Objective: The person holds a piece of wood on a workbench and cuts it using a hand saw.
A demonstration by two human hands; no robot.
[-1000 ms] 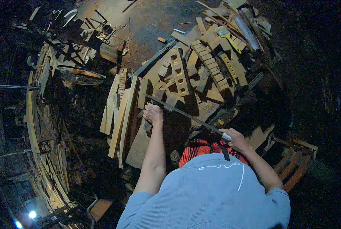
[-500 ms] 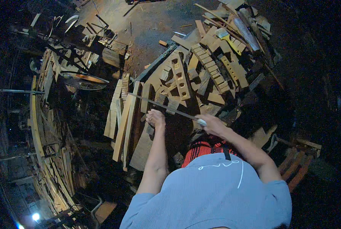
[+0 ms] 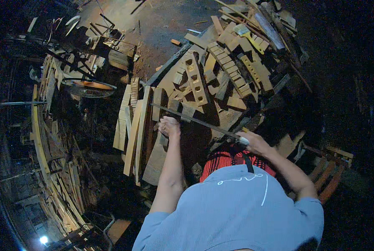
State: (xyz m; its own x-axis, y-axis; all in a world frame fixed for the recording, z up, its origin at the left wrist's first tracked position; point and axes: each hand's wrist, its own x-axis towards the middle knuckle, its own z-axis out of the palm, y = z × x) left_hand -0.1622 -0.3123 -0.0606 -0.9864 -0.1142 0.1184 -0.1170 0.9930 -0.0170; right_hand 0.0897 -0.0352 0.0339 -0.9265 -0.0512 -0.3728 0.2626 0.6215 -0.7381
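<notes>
Well, a long, slim blade [image 3: 203,124]; pale handle [image 3: 244,141].

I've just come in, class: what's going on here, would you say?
A person's right hand grips the pale handle of a long thin tool, which slants across just beyond the left hand. The left hand is curled; whether it holds anything is hidden. Ahead lie a wooden piece with a row of holes and a yellow-handled brush, with long planks at the left.
</notes>
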